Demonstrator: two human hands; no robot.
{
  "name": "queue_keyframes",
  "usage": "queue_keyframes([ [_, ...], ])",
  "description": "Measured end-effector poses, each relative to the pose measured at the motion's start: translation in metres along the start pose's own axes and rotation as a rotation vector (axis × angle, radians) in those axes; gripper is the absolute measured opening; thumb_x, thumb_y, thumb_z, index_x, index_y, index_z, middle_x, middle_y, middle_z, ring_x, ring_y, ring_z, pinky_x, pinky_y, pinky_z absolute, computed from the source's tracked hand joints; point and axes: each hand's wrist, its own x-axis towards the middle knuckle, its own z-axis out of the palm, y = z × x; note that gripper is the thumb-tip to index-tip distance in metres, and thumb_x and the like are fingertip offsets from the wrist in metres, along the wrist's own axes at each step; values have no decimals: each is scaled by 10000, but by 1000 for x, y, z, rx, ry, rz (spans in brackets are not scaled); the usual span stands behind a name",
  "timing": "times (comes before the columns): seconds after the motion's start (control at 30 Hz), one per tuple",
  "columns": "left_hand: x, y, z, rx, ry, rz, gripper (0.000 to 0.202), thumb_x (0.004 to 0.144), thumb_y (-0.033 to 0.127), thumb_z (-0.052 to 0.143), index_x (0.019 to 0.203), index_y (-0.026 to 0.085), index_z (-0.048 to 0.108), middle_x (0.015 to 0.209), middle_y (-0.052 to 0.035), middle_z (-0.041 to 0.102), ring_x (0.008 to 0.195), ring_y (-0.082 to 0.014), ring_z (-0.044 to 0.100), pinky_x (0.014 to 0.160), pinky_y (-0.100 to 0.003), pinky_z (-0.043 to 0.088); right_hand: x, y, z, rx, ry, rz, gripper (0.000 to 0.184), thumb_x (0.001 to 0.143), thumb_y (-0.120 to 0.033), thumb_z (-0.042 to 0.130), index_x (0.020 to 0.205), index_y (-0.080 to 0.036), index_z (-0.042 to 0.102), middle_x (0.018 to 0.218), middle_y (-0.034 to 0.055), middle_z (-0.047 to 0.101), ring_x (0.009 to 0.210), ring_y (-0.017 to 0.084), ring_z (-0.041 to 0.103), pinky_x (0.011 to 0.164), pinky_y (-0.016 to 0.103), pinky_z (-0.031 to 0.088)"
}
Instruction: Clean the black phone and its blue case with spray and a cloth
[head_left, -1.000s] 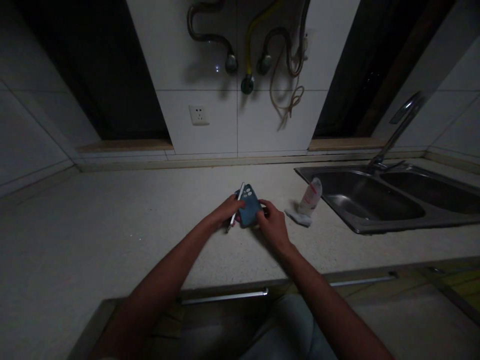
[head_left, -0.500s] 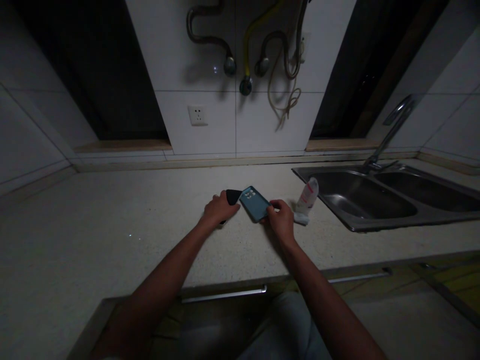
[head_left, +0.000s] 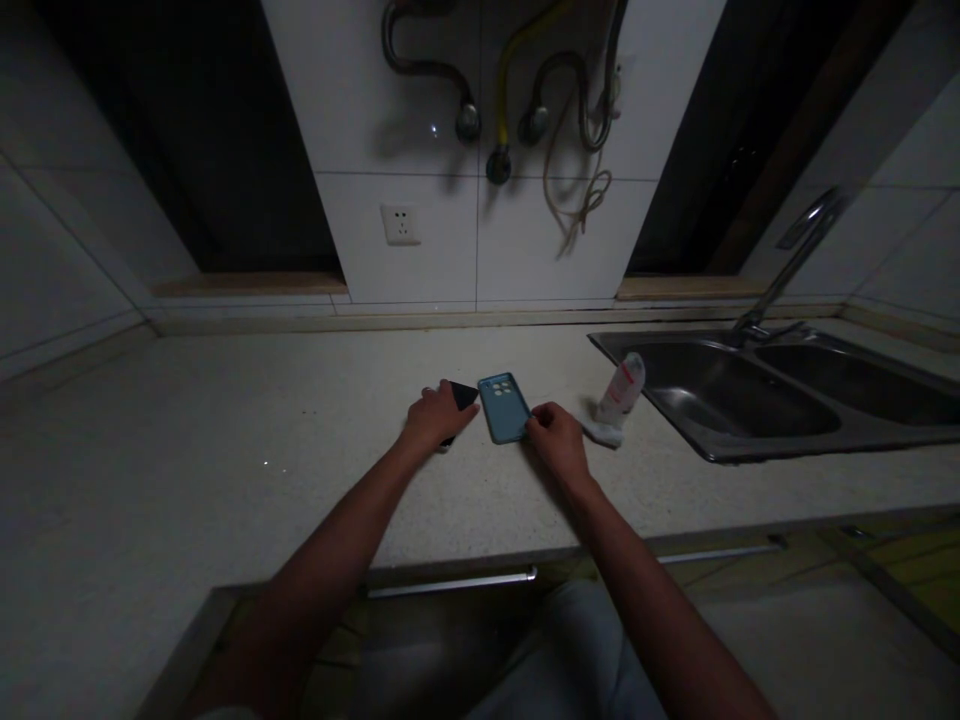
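Observation:
A teal phone case point(head_left: 503, 406) lies flat on the pale speckled counter point(head_left: 225, 430), its camera cut-outs facing up. My right hand point(head_left: 556, 440) pinches the case's lower right corner. My left hand point(head_left: 436, 417) rests to the left of the case, its fingers curled over a dark phone point(head_left: 461, 397) that lies flat on the counter; most of the phone is hidden under the hand. The phone and the case lie side by side, close together.
A small white bottle point(head_left: 620, 390) leans on a folded cloth point(head_left: 598, 432) right of the case. A steel double sink point(head_left: 780, 395) with a tap point(head_left: 795, 255) fills the right side. Pipes and a wall socket point(head_left: 400, 224) are on the tiled wall behind.
A second ago both hands held the phone and case together, raised. Now they are apart and lie flat on the counter, the phone under my left hand, the case at my right.

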Motion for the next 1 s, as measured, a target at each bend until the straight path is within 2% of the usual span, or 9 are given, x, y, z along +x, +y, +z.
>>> queue_keyframes([
  [0.13,3,-3,6,12,44,-4,765,853,676,482,1405,151,423,1316,-255,551,1179,-369,609,924,-427,487,-4,-5,-1,-91,-39,-40,178,790,-223,536,854,-161,690,801,74,723,759,198,648,705,289,435],
  [0.37,-4,3,11,50,168,28,600,890,544,498,1319,125,486,1258,-233,578,1173,-335,587,941,-399,462,-7,-9,0,-171,-66,-70,207,820,-212,530,914,-154,705,833,83,731,770,200,640,700,288,416],
  [0.57,-13,11,19,126,252,43,633,926,465,447,1382,26,461,1347,-275,525,1239,-365,483,998,-446,408,-8,-10,0,-204,-79,-75,195,838,-214,531,908,-161,706,851,84,735,781,201,635,710,290,418],
  [0.7,-12,12,26,129,268,27,634,938,454,414,1402,25,461,1372,-276,517,1247,-373,465,1008,-469,391,-8,-11,0,-222,-86,-79,191,845,-210,528,908,-163,703,869,87,732,789,202,633,720,288,422],
  [0.9,-11,12,22,153,267,17,631,930,436,432,1370,-13,494,1347,-285,529,1235,-365,481,1005,-455,398,-12,-15,0,-297,-182,-133,364,825,-170,537,1167,-126,655,974,123,721,869,237,638,763,309,427],
  [1.0,-10,10,16,176,263,26,613,921,481,449,1294,9,569,1289,-270,558,1199,-359,510,971,-442,432,-14,-16,-2,-312,-230,-158,406,818,-166,545,1212,-128,636,1021,132,709,896,240,634,781,310,432],
])
